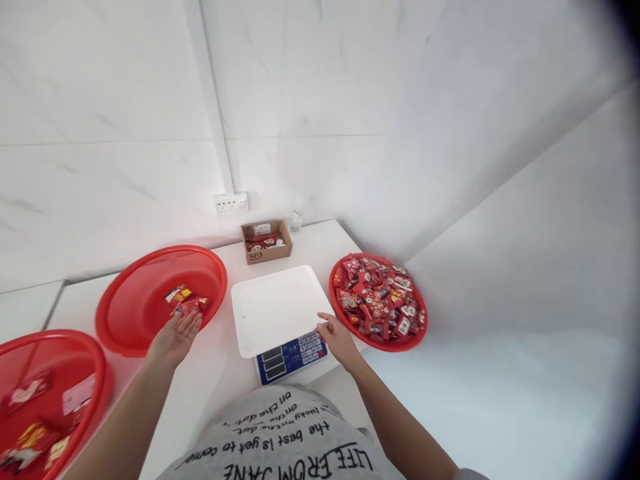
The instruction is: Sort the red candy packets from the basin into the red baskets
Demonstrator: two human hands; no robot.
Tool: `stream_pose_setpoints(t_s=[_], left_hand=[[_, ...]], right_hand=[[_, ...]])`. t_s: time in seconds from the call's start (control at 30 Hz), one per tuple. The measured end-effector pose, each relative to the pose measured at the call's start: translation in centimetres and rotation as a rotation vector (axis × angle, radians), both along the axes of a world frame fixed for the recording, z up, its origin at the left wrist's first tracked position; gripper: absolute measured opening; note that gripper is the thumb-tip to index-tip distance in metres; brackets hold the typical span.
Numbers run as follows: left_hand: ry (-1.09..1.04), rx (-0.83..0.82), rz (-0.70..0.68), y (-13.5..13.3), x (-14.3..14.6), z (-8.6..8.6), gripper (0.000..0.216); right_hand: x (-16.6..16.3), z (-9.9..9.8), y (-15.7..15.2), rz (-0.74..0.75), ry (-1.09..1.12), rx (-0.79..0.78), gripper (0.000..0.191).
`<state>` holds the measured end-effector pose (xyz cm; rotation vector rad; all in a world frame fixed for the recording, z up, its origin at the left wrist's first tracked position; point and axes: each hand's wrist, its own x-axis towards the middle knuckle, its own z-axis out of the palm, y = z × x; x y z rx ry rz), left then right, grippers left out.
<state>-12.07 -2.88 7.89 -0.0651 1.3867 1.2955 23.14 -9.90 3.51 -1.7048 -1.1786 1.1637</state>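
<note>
My left hand (179,335) is open, palm up, at the near rim of a red plastic basket (135,287). Just past its fingertips are a few red and yellow snack packets (186,300); whether the fingers touch them I cannot tell. My right hand (336,337) is at the right front corner of a white tray (280,307), with the fingers loosely bent and apart and nothing visible in them. The tray sits on a digital scale (291,358), whose blue keypad and dark displays show below it. Nothing lies on the tray.
To the right, a red basket (420,343) is heaped with red packets. Another red basket (97,360) at lower left holds several packets. Behind the tray stand a small cardboard box (270,254) of packets and a clear container (295,221). A socket (231,203) is on the wall.
</note>
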Motion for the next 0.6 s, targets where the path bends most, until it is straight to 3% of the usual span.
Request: stream_pose_setpoints(t_s=[0.13,0.3,0.47,0.6], left_hand=[[-0.006,0.008,-0.197,-0.2,1.9,-0.1,0.020],[-0.020,-0.019,-0.459,-1.5,5.4,-1.0,0.017],[-0.012,-0.027,-0.617,-2.7,7.2,-1.7,0.018],[-0.011,-0.018,-0.635,-3.1,7.3,-1.6,0.020]], right_hand=[[4.5,0.7,0.7,-0.112,-0.386,0.136,0.039],[9.5,0.6,1.2,-0.238,-0.851,0.121,0.041],[12.0,-1.0,1.9,-0.302,-0.928,-0.034,0.053],[12.8,-1.5,2.4,-0.269,-0.923,-0.042,0.050]])
